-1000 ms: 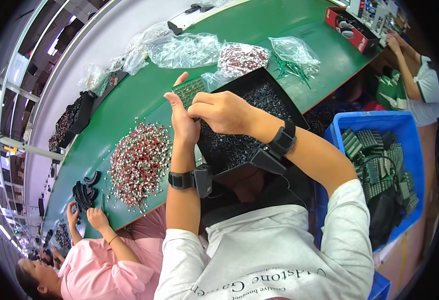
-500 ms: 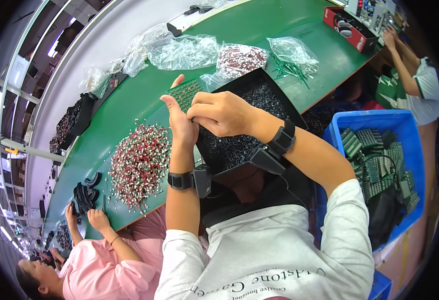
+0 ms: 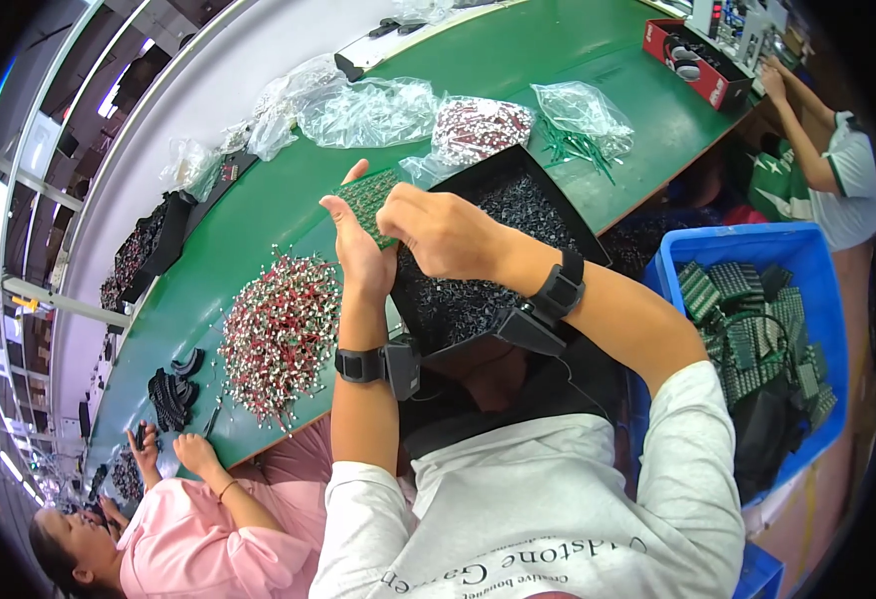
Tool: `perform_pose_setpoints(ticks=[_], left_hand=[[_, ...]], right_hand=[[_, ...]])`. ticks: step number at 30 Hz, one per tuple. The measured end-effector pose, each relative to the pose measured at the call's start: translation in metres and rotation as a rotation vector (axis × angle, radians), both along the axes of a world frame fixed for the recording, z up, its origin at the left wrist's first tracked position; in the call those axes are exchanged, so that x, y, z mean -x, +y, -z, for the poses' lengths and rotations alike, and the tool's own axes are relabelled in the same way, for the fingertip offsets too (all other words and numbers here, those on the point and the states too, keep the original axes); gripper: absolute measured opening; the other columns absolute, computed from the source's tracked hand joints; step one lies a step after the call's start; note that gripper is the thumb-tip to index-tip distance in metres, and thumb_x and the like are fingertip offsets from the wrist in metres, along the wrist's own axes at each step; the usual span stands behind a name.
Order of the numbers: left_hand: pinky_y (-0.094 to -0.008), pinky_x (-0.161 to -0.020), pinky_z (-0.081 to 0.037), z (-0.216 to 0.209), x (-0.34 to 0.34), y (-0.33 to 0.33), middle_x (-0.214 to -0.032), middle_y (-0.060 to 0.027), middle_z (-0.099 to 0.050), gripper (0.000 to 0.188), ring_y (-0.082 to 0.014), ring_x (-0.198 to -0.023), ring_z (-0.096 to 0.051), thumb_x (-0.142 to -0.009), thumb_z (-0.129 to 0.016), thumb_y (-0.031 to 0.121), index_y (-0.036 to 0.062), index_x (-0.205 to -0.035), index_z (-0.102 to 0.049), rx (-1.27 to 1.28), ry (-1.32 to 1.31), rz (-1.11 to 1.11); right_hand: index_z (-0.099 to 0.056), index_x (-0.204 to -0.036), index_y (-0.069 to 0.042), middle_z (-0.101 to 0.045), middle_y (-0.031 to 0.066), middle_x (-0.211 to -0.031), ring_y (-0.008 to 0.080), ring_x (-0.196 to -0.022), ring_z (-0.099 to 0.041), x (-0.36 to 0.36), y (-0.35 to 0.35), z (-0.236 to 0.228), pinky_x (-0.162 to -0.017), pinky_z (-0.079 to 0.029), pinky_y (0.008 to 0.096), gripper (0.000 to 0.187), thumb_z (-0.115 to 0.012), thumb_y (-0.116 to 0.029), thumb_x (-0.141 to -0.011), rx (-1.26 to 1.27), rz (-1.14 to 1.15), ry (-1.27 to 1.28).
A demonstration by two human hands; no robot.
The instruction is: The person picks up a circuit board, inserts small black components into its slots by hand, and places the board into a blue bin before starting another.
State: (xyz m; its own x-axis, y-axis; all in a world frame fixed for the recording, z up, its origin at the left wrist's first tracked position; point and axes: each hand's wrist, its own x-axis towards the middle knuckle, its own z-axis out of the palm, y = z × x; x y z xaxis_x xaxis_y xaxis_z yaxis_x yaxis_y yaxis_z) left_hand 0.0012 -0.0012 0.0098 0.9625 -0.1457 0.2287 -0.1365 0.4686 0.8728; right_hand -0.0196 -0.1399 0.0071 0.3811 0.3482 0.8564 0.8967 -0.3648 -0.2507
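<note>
Green board (image 3: 369,199) in half-closed left grip (image 3: 365,254)

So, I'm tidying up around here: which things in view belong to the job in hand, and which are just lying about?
Seemingly in use:
green circuit board, in the left hand, with the right hand at its edge
black tray, beside the hands
perhaps the blue bin of boards

Seemingly lying about:
clear plastic bags
red box
red-and-white heap
</note>
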Motion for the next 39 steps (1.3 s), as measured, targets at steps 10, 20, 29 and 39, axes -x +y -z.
perform_pose_setpoints(ticks=[10, 20, 29, 39], left_hand=[[-0.0449, -0.092, -0.052, -0.014, 0.008, 0.013, -0.12, -0.0128, -0.059, 0.063, -0.028, -0.106, -0.063, -0.104, -0.029, 0.056, 0.0076, -0.141, -0.042, 0.138, 0.004, 0.162], [-0.0272, -0.067, -0.056, -0.055, 0.056, -0.01, -0.105, -0.0062, -0.057, 0.051, -0.0138, -0.088, -0.064, -0.102, -0.05, 0.045, 0.0048, -0.131, -0.04, -0.245, -0.2, -0.131], [-0.024, -0.067, -0.054, -0.051, 0.116, -0.012, -0.105, -0.0077, -0.061, 0.047, -0.0112, -0.085, -0.063, -0.095, -0.062, 0.006, 0.0015, -0.139, -0.044, -0.368, -0.188, 0.074], [-0.0343, -0.085, -0.053, 0.049, 0.228, -0.111, -0.12, -0.0161, -0.057, 0.087, -0.0231, -0.106, -0.062, -0.072, -0.088, 0.02, 0.0004, -0.141, -0.04, -0.472, -0.119, 0.428]], right_hand=[[-0.068, -0.093, -0.003, -0.062, 0.0093, -0.072, 0.0218, -0.064, -0.061, -0.004, -0.042, -0.044, -0.06, -0.048, 0.0327, 0.013, -0.072, -0.011, -0.084, -0.088, -0.01, 0.253], [-0.056, -0.131, -0.002, -0.066, 0.0118, -0.109, 0.0189, -0.091, -0.067, 0.059, -0.035, -0.059, -0.077, -0.054, 0.0296, 0.052, -0.074, -0.014, -0.083, -0.156, -0.05, 0.416], [-0.05, -0.133, 0.005, -0.066, 0.013, -0.119, 0.0189, -0.101, -0.067, 0.083, -0.08, -0.031, -0.086, -0.056, 0.0331, 0.04, -0.054, -0.011, -0.097, -0.902, -0.601, 1.051], [-0.058, -0.123, -0.001, -0.07, 0.004, -0.098, 0.0104, -0.076, -0.067, 0.079, -0.141, -0.005, -0.058, -0.054, 0.0259, 0.031, -0.055, -0.017, -0.097, -1.213, 0.132, 0.542]])
